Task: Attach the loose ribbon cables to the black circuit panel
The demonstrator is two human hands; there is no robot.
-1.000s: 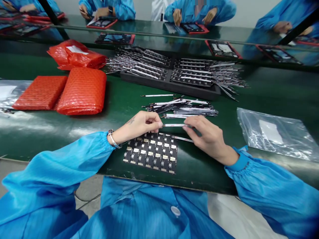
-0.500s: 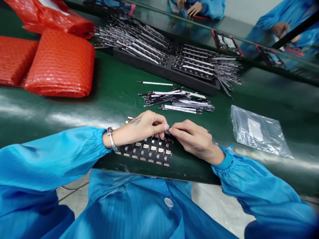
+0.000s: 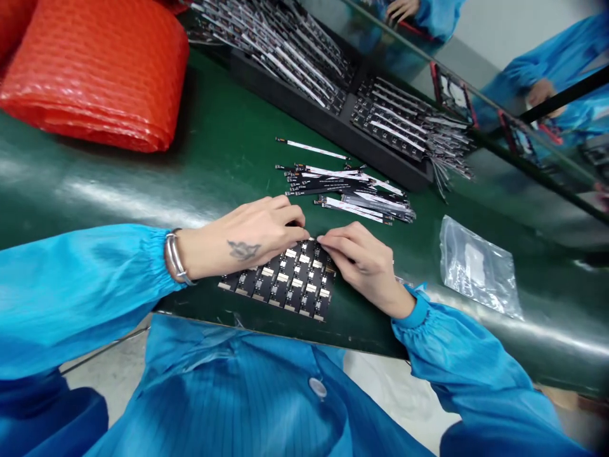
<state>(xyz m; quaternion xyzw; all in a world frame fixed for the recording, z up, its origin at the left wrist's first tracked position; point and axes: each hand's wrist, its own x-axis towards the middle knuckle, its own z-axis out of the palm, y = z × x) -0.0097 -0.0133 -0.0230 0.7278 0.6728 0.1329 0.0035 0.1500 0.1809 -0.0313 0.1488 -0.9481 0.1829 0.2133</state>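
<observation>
Green worktop (image 3: 223, 139) is stretching from the left side to the right, shining where light is falling on it. At the far left, 1 thick bundle of red bubble wrap (image 3: 99, 76) is lying on it. Next, the left hand (image 3: 257, 231), wearing a silver bracelet (image 3: 175, 257) at the wrist, is covering the upper left part of the black board panel (image 3: 285, 282). This panel is lying flat near the worktop's front edge, directly before the person. Behind it, 1 single strip (image 3: 314, 150) is lying apart. Farther back, a black tray (image 3: 352, 133) is holding many strips in 2 sections, and between tray and hands a loose pile of strips (image 3: 349, 184) is lying. The right hand (image 3: 364, 260) is bending its thumb and fingers towards the panel's upper edge, just beside the left fingertips. On both hands the fingertips are staying close together — whether they are clamping something small, I cannot tell. At right, 1 clear plastic bag (image 3: 480, 270) is lying flat — behind it, at upper right, a co-worker's hand (image 3: 542, 92) is showing.
</observation>
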